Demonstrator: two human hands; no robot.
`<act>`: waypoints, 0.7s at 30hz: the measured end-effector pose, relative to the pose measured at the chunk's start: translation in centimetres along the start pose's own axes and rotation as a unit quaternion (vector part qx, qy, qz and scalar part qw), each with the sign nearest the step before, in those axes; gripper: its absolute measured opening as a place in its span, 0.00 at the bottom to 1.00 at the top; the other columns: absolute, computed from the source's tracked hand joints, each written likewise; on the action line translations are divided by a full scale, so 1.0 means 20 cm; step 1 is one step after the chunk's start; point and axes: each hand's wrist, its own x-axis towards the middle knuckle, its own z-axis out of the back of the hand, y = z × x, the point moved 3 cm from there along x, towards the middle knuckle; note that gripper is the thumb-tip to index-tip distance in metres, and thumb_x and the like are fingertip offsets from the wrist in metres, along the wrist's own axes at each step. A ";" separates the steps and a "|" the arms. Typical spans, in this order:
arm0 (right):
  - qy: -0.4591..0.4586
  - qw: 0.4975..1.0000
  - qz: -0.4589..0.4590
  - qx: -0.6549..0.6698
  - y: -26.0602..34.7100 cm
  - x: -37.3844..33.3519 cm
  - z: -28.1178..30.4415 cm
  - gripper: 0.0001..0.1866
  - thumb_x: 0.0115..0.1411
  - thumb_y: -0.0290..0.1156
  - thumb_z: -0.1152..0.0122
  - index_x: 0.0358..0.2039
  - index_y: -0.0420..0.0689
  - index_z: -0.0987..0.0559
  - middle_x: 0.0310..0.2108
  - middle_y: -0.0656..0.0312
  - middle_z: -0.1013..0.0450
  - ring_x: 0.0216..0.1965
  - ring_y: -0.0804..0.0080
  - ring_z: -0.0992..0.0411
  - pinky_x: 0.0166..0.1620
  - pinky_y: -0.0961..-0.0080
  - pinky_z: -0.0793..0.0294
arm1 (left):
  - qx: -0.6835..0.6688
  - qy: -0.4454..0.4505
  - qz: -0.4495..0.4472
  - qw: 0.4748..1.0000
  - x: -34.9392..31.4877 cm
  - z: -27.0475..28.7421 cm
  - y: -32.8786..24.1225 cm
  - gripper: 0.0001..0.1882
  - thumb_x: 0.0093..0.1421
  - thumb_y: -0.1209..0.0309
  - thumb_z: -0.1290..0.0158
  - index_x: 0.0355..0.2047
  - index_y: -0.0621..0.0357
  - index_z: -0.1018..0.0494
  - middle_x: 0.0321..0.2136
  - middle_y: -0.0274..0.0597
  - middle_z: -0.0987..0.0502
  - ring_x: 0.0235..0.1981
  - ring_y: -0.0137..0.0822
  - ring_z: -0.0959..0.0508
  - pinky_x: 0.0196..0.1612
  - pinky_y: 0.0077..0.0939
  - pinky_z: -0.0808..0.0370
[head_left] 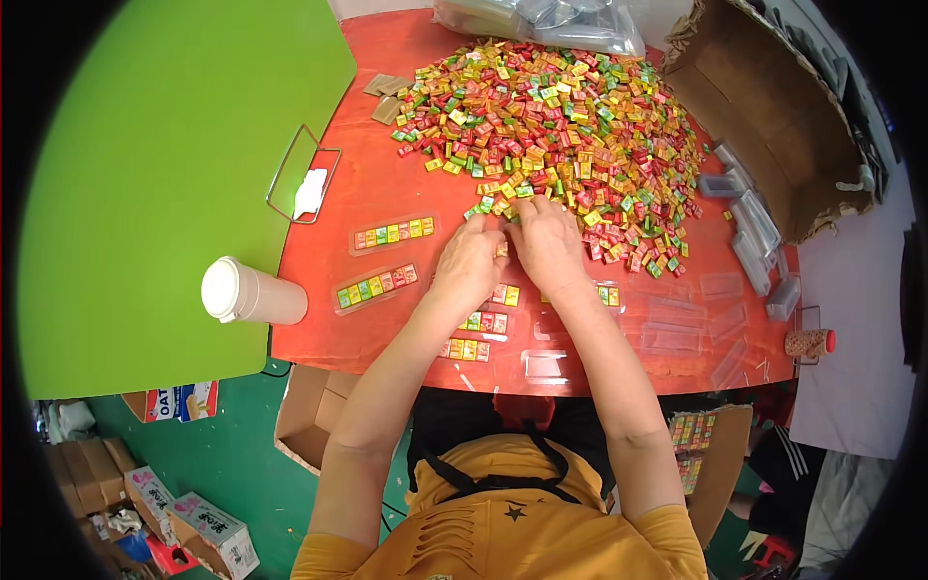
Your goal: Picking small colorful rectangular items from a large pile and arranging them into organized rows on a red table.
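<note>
1. Green floor [242, 464] below, cluttered with printed cartons [208, 532] and plain cardboard boxes [92, 464] at lower left.
2. Green panel [164, 164] fills the left side, butting against the counter.
3. Red counter [387, 184] with a curved near edge, carrying everything being handled.
4. Open brown cardboard box [773, 116] at the counter's far right corner, flaps torn and ragged.
5. Big heap of small wrapped candies [561, 106], red, yellow, green and orange, spread over the far middle of the counter.
6. Clear plastic bags [541, 24] at the far edge behind the heap.
7. Person in a yellow shirt, forearms coming in from the lower edge.
8. Left hand [469, 266] and right hand [546, 242] side by side, nearly touching, fingers curled down at the near edge of the heap; what they pinch is hidden, so grip cannot be told.
9. White lidded cup [251, 293] lying on its side at the seam of the green panel and the counter.
10. Wire frame [303, 174] with a white scrap inside, on the left counter edge.
11. Empty clear trays [754, 232] stacked at right; more flat ones near the right forearm.
12. Two filled trays [391, 232], candies in a row, left of the hands; shorter filled rows [483, 324] under the left wrist.
</note>
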 end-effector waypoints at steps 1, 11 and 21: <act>0.000 1.000 -0.008 -0.012 0.00 0.01 0.00 0.17 0.61 0.35 0.30 0.48 0.41 0.16 0.44 0.52 0.22 0.47 0.51 0.22 0.53 0.55 0.24 | 0.003 -0.019 0.004 1.000 -0.01 0.01 0.02 0.16 0.57 0.75 0.35 0.46 0.64 0.17 0.47 0.57 0.25 0.51 0.56 0.21 0.55 0.48 0.22; 0.083 0.988 0.081 0.102 0.05 -0.06 0.03 0.12 0.61 0.26 0.35 0.45 0.39 0.18 0.44 0.48 0.24 0.48 0.44 0.23 0.53 0.53 0.23 | -0.053 -0.042 0.016 0.998 -0.03 0.05 0.11 0.19 0.55 0.74 0.32 0.48 0.63 0.18 0.45 0.51 0.25 0.48 0.51 0.21 0.52 0.42 0.22; 0.064 0.968 0.013 0.242 0.01 0.06 0.05 0.12 0.65 0.21 0.41 0.49 0.38 0.21 0.44 0.47 0.25 0.48 0.46 0.24 0.51 0.55 0.23 | 0.001 -0.073 0.013 0.997 -0.03 -0.01 0.09 0.18 0.52 0.68 0.29 0.45 0.53 0.14 0.44 0.46 0.26 0.50 0.49 0.24 0.54 0.44 0.24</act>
